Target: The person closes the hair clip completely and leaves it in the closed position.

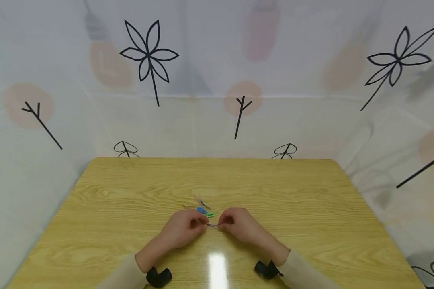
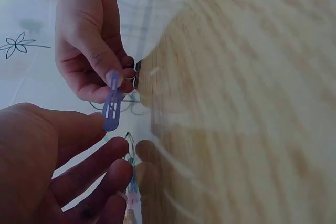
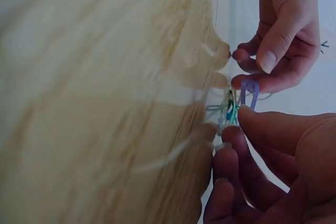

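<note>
A purple snap hair clip [image 1: 212, 226] [image 2: 112, 106] [image 3: 250, 94] spans the gap between the two hands, just above the table. My right hand [image 1: 241, 225] [image 2: 92, 38] [image 3: 278, 153] pinches one end of it, with the thumb on its face. At the other end, my left hand [image 1: 184, 228] [image 2: 58, 156] [image 3: 291, 40] touches the clip, its thumb and index finger slightly apart and the other fingers loosely bent. Just beyond the hands lie a blue clip [image 1: 201, 210] and a green clip [image 1: 209, 215].
Thin brownish and dark clips [image 1: 204, 204] lie behind the blue one on the wood-grain table [image 1: 217, 176]. A pale cloth [image 1: 195, 128] with printed plants hangs behind the table and along its sides. Both wrists wear black bands.
</note>
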A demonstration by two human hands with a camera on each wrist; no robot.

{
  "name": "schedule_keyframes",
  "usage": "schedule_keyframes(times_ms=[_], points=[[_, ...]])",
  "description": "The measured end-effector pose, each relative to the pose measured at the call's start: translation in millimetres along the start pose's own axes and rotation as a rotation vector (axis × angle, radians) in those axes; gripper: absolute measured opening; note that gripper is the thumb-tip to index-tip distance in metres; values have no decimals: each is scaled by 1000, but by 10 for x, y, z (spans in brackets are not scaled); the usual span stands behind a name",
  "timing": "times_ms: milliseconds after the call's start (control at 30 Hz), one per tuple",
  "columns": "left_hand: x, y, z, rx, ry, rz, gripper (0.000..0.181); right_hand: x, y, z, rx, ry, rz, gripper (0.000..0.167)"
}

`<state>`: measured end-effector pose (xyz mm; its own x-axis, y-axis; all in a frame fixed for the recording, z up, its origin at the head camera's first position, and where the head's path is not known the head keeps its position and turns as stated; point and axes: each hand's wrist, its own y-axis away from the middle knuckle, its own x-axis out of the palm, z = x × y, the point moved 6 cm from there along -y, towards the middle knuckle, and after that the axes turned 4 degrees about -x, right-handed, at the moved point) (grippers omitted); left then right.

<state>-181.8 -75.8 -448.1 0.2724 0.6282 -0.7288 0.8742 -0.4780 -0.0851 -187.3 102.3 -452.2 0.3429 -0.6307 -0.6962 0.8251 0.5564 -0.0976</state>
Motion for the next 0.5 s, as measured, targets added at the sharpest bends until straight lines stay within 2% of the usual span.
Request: schedule_keyframes(times_ms=[300, 500], points=[[19, 11, -23, -5, 52, -23, 2, 4, 13, 11, 40, -157, -9, 4], [6, 8, -53, 27, 115, -58, 12, 9, 17, 26, 99, -288, -37, 4]])
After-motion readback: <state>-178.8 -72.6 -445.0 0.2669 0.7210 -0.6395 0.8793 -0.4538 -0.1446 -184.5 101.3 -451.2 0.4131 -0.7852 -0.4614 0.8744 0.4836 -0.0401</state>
